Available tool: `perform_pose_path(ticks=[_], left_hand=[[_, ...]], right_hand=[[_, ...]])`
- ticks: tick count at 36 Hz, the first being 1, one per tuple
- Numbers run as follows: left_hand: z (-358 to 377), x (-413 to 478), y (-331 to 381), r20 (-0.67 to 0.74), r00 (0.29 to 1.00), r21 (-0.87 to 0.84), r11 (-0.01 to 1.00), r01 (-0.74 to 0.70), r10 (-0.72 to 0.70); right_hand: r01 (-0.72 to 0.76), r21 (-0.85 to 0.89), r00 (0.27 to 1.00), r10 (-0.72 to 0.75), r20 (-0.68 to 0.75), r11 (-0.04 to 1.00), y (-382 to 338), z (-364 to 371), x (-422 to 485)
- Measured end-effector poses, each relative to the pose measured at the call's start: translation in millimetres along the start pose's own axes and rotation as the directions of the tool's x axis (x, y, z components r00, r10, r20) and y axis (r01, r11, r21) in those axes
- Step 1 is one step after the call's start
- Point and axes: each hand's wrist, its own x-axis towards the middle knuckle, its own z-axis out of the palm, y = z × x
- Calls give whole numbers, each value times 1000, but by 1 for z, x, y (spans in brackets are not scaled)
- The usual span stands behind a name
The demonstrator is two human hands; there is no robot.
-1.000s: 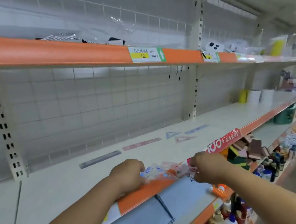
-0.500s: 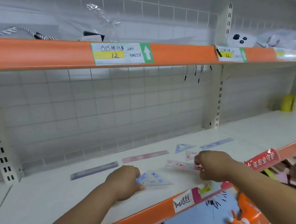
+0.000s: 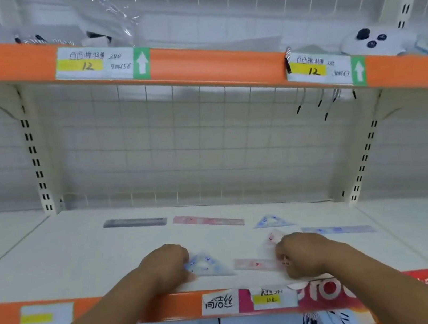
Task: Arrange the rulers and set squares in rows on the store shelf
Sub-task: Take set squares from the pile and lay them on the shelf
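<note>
Head view: grey ruler (image 3: 135, 222), pink ruler (image 3: 208, 221), blue set square (image 3: 272, 221) on shelf (image 3: 54, 257)

You get bright, even, soft light, faint shadows; whole frame is motion-blurred, with wide-angle bending at the edges.

Pink set square (image 3: 274, 236) half-hidden behind right hand (image 3: 303, 255); grey ruler (image 3: 135, 222) — markings blurred.

We note white shelf (image 3: 54, 257), orange front edge. Mid-frame row: grey ruler (image 3: 135, 222), pink ruler (image 3: 208, 221), blue set square (image 3: 272, 221). Right: blue ruler (image 3: 338, 229). Nearer edge: front blue set square (image 3: 209, 266), front pink ruler (image 3: 254, 263).
</note>
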Motion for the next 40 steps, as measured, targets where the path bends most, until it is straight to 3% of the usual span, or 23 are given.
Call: perform_pose_path(ticks=[7,18,29,40], left_hand=[[0,-5,1,-10,998,37,998,55,-55],[2,-10,-19,19,998,-59,996,69,-67],[-4,-31,-55,56,984,-166,970,179,-172],[-4,-31,-53,71,980,-190,962,196,-186]], right_hand=[[2,66,999,-4,32,998,8,6,2],[-58,138,998,56,17,989,17,15,3],[-19,137,1000,20,-6,990,21,14,1],[-17,106,998,9,68,994,17,9,3]])
